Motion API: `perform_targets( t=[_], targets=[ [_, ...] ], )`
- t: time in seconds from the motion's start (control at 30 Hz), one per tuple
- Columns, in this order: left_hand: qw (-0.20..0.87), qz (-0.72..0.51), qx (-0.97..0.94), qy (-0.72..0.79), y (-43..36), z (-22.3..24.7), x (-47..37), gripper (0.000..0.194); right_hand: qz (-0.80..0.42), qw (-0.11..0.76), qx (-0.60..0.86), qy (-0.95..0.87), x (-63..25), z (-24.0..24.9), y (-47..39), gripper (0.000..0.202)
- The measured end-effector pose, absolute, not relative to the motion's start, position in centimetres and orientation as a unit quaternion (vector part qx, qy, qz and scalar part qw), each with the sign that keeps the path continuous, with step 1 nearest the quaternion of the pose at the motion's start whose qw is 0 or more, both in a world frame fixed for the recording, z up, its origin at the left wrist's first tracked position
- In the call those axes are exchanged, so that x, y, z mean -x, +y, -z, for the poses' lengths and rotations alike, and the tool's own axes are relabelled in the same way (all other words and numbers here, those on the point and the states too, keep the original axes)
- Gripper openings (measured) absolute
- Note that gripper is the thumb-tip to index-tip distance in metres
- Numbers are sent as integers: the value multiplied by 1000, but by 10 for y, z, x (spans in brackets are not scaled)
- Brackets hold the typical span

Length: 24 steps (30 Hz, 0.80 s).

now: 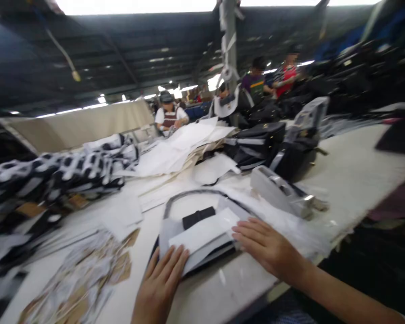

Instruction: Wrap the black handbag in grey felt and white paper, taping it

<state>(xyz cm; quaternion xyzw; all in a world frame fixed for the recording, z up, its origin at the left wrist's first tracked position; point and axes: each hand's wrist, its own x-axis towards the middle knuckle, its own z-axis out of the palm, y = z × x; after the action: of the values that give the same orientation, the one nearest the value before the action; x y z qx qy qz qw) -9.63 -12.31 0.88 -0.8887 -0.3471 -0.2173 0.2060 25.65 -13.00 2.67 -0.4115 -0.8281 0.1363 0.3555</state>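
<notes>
A dark bag [155,245] with a looped handle [185,193] lies flat on the white table, partly covered by pale sheets. Across it rests a folded white paper [202,231], and a small black piece [198,217] shows just behind that. My left hand [162,279] lies on the near left edge of the bag and paper, fingers stretched out. At the right end of the white paper, my right hand [270,247] rests with its fingers extended and lying flat.
Tags and plastic scraps [84,279] lie at the left, below stacked black-and-white pieces [70,171]. White sheets [178,146] and black bags [256,144] stand behind. A clear plastic piece [280,191] sits to the right. Several people work farther back.
</notes>
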Motion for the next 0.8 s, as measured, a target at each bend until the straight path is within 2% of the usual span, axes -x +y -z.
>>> perform_targets(
  t=[0.07,0.17,0.27,0.33,0.47,0.6,0.7,0.8],
  targets=[
    [209,189,881,-381,-131,-14,97,47,-206,379,419,-799,-250,-18,-144,37],
    [191,160,876,-412,-134,-21,86,47,-372,347,465,-725,-232,-2,-161,23],
    [183,139,882,-412,-134,-21,75,46,-569,321,492,-576,-208,4,-166,37],
    [179,134,886,-405,-132,-19,72,44,-659,324,477,-483,-197,1,-164,45],
    [157,155,889,-402,-125,-17,73,49,-709,336,447,-430,-189,-12,-164,34],
    [134,171,899,-380,-120,-22,76,55,-752,428,406,-294,-178,-13,-168,28],
    [148,155,901,-376,-118,-25,77,57,-755,496,397,-160,-162,-7,-166,36],
    [139,169,901,-374,-117,-26,80,56,-748,524,397,-97,-149,-2,-162,48]
  ],
)
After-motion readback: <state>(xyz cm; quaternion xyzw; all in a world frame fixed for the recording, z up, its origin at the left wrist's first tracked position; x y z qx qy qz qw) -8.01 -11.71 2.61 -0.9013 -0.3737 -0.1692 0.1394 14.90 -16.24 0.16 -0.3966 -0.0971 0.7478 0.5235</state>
